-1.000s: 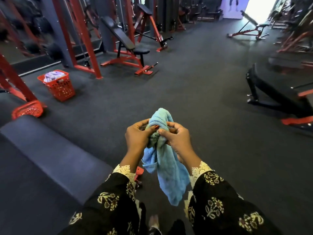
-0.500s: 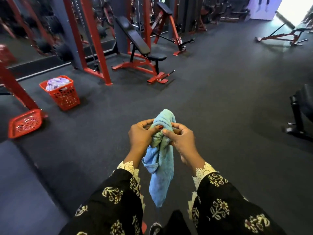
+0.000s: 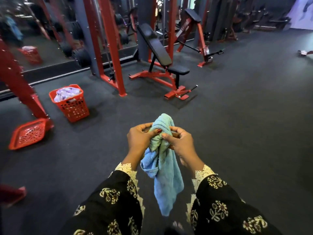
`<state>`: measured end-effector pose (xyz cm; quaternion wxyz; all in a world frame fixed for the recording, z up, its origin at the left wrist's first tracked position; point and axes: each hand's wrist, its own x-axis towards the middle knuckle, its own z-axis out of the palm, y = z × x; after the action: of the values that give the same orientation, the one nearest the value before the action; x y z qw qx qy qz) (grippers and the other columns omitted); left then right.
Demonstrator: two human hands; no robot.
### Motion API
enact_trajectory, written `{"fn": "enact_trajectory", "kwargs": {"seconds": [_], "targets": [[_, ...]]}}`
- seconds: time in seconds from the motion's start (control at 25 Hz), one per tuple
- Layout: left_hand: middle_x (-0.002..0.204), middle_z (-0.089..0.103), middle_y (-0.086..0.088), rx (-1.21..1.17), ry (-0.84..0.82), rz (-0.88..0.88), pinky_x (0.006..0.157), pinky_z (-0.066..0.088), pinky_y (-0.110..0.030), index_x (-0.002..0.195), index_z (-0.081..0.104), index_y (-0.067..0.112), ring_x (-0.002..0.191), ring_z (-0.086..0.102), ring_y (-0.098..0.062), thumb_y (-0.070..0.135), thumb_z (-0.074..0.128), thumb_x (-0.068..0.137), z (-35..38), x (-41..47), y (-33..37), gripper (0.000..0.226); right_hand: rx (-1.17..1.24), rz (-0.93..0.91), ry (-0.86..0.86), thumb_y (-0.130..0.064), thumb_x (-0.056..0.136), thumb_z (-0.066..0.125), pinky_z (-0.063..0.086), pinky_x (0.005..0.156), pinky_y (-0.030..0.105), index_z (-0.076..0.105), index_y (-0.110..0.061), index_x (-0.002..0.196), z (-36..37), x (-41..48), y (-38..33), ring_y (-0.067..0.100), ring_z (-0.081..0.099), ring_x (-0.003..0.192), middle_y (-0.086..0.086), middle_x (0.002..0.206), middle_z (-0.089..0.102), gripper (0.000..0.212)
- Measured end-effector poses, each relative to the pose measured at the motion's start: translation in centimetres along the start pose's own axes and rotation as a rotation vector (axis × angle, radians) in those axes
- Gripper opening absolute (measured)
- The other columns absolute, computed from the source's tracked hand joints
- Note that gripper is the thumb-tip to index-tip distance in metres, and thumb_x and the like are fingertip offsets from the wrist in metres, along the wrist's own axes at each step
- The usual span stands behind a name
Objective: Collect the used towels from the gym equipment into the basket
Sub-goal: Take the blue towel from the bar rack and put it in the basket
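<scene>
Basket [image 3: 71, 106] now nearer; towel [image 3: 162, 160] (blue) gripped between both hands [image 3: 160, 141]

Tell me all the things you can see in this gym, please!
basket: one, red, on the floor at left, holding pale purple towels
basket lid: one, red, flat on the floor near the basket
blue towel: one, light blue, bunched in both hands, end hanging down
incline bench: one, black pad on red frame, middle back
rack posts: red, behind the basket
floor: dark grey
left hand: one, gripping the towel
right hand: one, gripping the towel
sleeves: two, black with cream flowers
</scene>
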<state>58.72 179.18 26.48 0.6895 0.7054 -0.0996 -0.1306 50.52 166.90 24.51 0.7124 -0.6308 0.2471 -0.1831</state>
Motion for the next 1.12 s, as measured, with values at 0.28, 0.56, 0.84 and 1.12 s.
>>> {"fn": "enact_trajectory", "kwargs": {"seconds": [0.28,0.56,0.84,1.12], "targets": [[0.085,0.078,-0.003,-0.008,0.252,-0.02,0.081,0.06,-0.043,0.091,0.077,0.019,0.083,0.075,-0.019,0.017,0.087,0.064,-0.5,20.7,3.3,0.029,-0.079,0.024,-0.25,-0.045,0.051,0.083,0.057,0.086,0.051,0.071,-0.037,0.096,7.4,23.6,-4.6,0.023,0.074,0.087,0.002,0.091,0.077,0.047],[0.086,0.077,-0.005,-0.028,0.495,-0.008,0.082,0.06,-0.043,0.095,0.076,0.014,0.083,0.074,-0.018,0.013,0.086,0.066,-9.4,40.1,1.7,0.031,-0.097,0.012,-0.463,-0.045,0.051,0.084,0.057,0.085,0.051,0.071,-0.039,0.095,23.3,43.0,-2.9,0.023,0.074,0.088,0.002,0.092,0.077,0.046],[0.082,0.077,0.001,0.021,0.62,0.008,0.081,0.06,-0.04,0.092,0.077,0.018,0.081,0.074,-0.012,0.014,0.085,0.067,-20.9,60.8,4.6,0.026,-0.126,0.016,-0.586,-0.043,0.055,0.081,0.058,0.083,0.051,0.071,-0.025,0.105,41.2,60.9,-5.6,0.021,0.074,0.086,0.004,0.092,0.076,0.055],[0.083,0.075,0.006,0.055,0.765,0.031,0.073,0.057,-0.022,0.097,0.076,0.016,0.076,0.071,-0.003,0.011,0.082,0.071,-32.1,77.9,3.5,0.027,-0.153,0.015,-0.723,-0.027,0.068,0.08,0.056,0.086,0.054,0.07,-0.021,0.108,58.7,75.5,-4.0,0.026,0.072,0.09,0.006,0.094,0.076,0.042]]}}
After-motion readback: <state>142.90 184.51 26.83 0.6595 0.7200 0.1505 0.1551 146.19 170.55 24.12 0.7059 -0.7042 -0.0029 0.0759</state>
